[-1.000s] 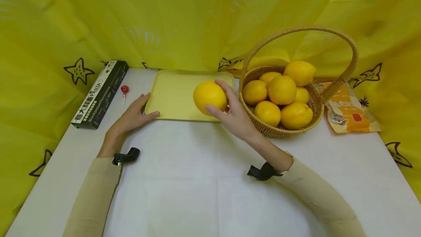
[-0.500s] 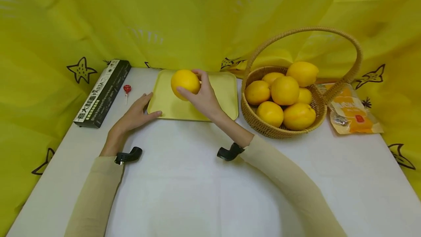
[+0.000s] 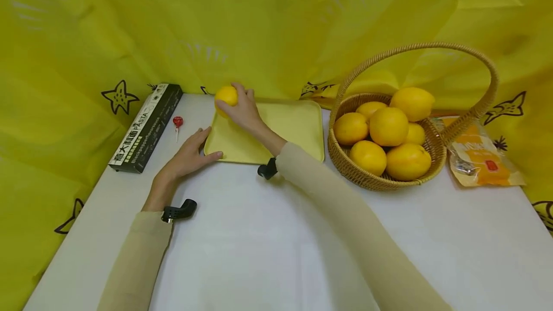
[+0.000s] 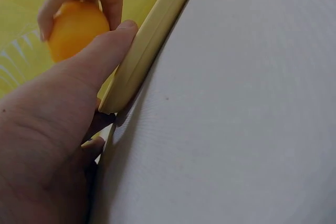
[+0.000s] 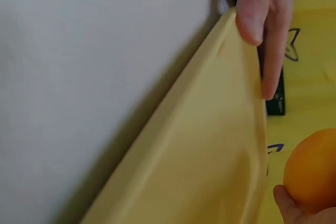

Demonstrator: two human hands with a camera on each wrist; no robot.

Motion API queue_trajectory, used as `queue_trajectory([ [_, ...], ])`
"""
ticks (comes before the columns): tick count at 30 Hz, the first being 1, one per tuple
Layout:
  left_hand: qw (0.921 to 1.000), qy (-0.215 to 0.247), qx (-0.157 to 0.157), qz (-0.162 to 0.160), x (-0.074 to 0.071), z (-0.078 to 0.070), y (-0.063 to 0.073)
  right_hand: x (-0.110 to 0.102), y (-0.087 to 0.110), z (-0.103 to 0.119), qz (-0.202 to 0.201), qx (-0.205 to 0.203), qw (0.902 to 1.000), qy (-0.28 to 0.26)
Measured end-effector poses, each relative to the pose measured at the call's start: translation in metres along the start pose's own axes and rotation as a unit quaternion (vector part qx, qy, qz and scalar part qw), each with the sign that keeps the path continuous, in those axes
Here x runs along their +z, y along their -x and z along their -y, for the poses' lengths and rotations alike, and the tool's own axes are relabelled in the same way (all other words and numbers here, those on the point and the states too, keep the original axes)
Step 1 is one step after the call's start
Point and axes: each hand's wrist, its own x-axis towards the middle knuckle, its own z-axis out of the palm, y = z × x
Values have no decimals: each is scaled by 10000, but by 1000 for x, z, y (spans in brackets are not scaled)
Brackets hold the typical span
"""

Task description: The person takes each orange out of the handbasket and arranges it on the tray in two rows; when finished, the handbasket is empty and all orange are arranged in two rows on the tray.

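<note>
My right hand (image 3: 245, 109) gripped a round yellow fruit (image 3: 225, 96) over the far left corner of a pale yellow tray (image 3: 294, 126); I could not tell whether the fruit touched the tray. The thumb crossed its near side and the fingers curved over its right side, leaving its left side bare beyond the fingertips. My left hand (image 3: 186, 157) lay at the tray's near left corner, thumb and fingers spread apart, the thumb on the rim. Well to the right, a wicker basket (image 3: 363, 179) held more yellow fruits (image 3: 389, 126).
</note>
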Motion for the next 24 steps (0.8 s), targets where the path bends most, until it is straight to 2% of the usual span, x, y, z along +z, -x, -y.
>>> queue_trajectory([
  [4,10000,-13,-83,-16,0,0,0,14,-15,-1,-49,66,9999,136],
  [9,10000,-84,-12,-20,0,3,-1,26,-26,0,-153,210,9994,233],
  [24,9998,-181,27,-43,0,0,-1,31,-36,-1,-141,454,9982,379],
])
